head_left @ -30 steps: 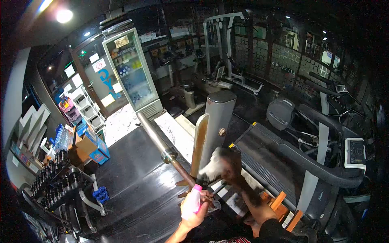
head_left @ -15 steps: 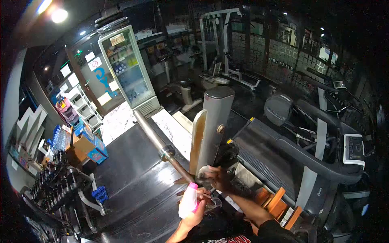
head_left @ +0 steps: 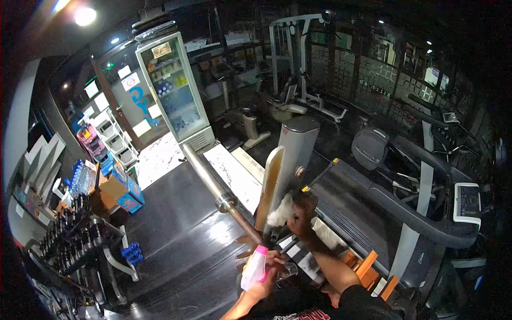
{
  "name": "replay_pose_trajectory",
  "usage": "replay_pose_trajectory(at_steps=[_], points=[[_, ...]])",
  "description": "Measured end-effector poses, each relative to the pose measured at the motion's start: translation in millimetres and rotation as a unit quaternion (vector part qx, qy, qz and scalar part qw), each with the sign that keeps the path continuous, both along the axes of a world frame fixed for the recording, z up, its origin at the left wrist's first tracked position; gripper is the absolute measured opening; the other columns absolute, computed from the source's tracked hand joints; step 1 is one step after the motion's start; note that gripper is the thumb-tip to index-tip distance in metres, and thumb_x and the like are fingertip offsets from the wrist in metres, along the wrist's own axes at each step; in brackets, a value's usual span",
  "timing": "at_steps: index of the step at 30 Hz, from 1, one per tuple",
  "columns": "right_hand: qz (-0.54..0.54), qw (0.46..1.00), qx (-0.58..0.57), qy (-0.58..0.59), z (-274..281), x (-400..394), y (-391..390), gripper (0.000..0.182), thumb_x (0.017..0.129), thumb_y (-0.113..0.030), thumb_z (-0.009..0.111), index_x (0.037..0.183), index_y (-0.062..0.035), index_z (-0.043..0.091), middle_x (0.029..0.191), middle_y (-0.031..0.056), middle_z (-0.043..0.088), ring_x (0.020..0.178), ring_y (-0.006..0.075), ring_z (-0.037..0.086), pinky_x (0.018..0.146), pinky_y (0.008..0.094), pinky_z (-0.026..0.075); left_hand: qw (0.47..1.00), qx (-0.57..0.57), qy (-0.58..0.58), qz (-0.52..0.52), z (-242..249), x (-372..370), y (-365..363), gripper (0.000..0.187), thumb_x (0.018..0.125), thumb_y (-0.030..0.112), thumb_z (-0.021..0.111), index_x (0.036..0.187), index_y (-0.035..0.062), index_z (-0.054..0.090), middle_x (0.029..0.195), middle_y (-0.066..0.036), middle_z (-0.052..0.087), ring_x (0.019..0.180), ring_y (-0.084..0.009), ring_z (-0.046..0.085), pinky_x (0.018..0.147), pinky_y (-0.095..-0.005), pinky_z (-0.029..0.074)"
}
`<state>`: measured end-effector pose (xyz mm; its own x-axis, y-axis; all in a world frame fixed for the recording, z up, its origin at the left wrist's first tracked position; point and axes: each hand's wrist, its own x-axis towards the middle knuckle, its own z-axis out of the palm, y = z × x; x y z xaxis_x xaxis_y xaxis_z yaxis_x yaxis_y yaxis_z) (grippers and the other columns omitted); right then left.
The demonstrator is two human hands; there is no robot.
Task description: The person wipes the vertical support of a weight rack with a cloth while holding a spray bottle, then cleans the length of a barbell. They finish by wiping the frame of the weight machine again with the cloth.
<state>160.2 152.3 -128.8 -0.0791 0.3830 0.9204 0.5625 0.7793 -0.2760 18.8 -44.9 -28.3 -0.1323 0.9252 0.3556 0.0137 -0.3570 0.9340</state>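
My left hand (head_left: 261, 288) is wrapped round a whitish bottle with a pink top (head_left: 254, 271), held tilted near the bottom middle of the view. A bunched white cloth (head_left: 279, 214) is gripped in my right hand (head_left: 302, 214), close against the lower part of the grey upright post (head_left: 296, 146). Between me and the post's left side runs a barbell (head_left: 205, 173), its bare silver sleeve pointing away to the upper left. A flat tan-faced piece (head_left: 271, 184) with a pale edge stands beside the post. The near end of the bar is hidden behind the bottle and my left hand.
Dumbbells on a rack (head_left: 80, 245) stand at the left, with a blue dumbbell pair (head_left: 132, 254) near it. Behind are a cardboard box (head_left: 109, 194) and a glass-door fridge (head_left: 176, 90). A treadmill (head_left: 346, 197) lies to the right, with orange pieces (head_left: 368, 269) nearby.
My right hand and the cloth have moved right and up, and more of the cloth shows. My left hand still holds the bottle. The whole view has shifted slightly.
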Motion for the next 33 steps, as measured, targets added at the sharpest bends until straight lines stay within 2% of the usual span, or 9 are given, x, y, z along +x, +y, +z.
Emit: replay_pose_trajectory(at_steps=[3,6,9,12,15,19,23,30,33], points=[[0.096,0.990,-0.099,0.007,-49,17,-5,0.038,0.082,-0.027,0.055,0.114,-0.0061,0.051,0.114,0.0220,0.049,0.103,0.0385,0.050,0.090,0.0460,0.040,0.999,0.004,-0.005,-0.032,1,3,2,0.013,0.079,0.007,0.060,0.092,0.0025,0.062,0.089,-0.010,0.066,0.075,-0.0194,0.065,0.068,-0.0296,0.050],[0.132,0.976,-0.176,0.007,-66,34,4,0.036,0.085,-0.022,0.055,0.113,-0.0004,0.046,0.114,0.0241,0.045,0.104,0.0374,0.047,0.091,0.0449,0.037,0.997,0.025,-0.028,-0.060,8,8,4,0.019,0.082,0.007,0.059,0.100,0.0007,0.058,0.090,-0.010,0.066,0.070,-0.0168,0.067,0.064,-0.0271,0.053],[0.012,0.994,-0.032,0.108,8,21,13,0.037,0.087,-0.022,0.054,0.115,0.0020,0.045,0.112,0.0220,0.047,0.102,0.0370,0.049,0.091,0.0423,0.038,0.993,0.061,0.095,-0.046,15,3,1,0.026,0.078,0.005,0.063,0.103,-0.0007,0.056,0.088,-0.011,0.066,0.072,-0.0193,0.067,0.066,-0.0284,0.053],[0.025,0.978,-0.072,0.195,63,20,40,0.040,0.089,-0.022,0.051,0.117,0.0058,0.043,0.109,0.0169,0.049,0.101,0.0280,0.050,0.092,0.0363,0.038,0.969,0.131,0.209,-0.018,13,0,2,0.029,0.078,0.006,0.065,0.105,0.0001,0.056,0.087,-0.010,0.066,0.073,-0.0199,0.067,0.066,-0.0291,0.053],[0.041,0.964,-0.101,0.244,84,11,37,0.039,0.088,-0.020,0.049,0.117,0.0051,0.044,0.108,0.0176,0.050,0.100,0.0292,0.051,0.091,0.0356,0.038,0.978,0.152,0.143,-0.008,1,4,1,0.031,0.077,0.007,0.067,0.105,0.0004,0.056,0.088,-0.010,0.066,0.074,-0.0200,0.067,0.067,-0.0294,0.053],[-0.057,0.994,-0.044,0.078,8,11,10,0.039,0.081,-0.010,0.051,0.117,0.0020,0.046,0.109,0.0210,0.051,0.101,0.0378,0.051,0.092,0.0410,0.039,0.972,0.171,0.159,-0.011,8,3,1,0.033,0.076,0.007,0.068,0.106,0.0007,0.056,0.089,-0.011,0.066,0.076,-0.0203,0.067,0.067,-0.0296,0.053],[0.090,0.987,-0.134,-0.006,-31,16,-31,0.038,0.078,-0.006,0.056,0.115,-0.0023,0.052,0.113,0.0207,0.052,0.103,0.0385,0.051,0.091,0.0438,0.040,0.978,0.117,0.174,-0.018,12,5,2,0.036,0.075,0.005,0.068,0.108,0.0004,0.054,0.089,-0.010,0.066,0.075,-0.0209,0.067,0.067,-0.0297,0.053],[0.018,0.998,0.057,0.012,94,4,-19,0.045,0.074,-0.002,0.056,0.119,-0.0043,0.052,0.117,0.0195,0.047,0.104,0.0358,0.050,0.090,0.0450,0.040,0.980,0.113,0.163,-0.011,18,8,1,0.033,0.078,0.002,0.065,0.108,0.0002,0.051,0.089,-0.010,0.067,0.073,-0.0201,0.067,0.067,-0.0297,0.053],[0.001,0.999,-0.003,0.043,119,-10,-11,0.049,0.070,0.002,0.054,0.119,-0.0038,0.053,0.117,0.0208,0.044,0.105,0.0373,0.047,0.092,0.0452,0.039,0.973,0.141,0.181,-0.008,13,4,8,0.032,0.078,0.000,0.063,0.107,-0.0003,0.050,0.088,-0.010,0.067,0.073,-0.0188,0.067,0.067,-0.0292,0.052]])
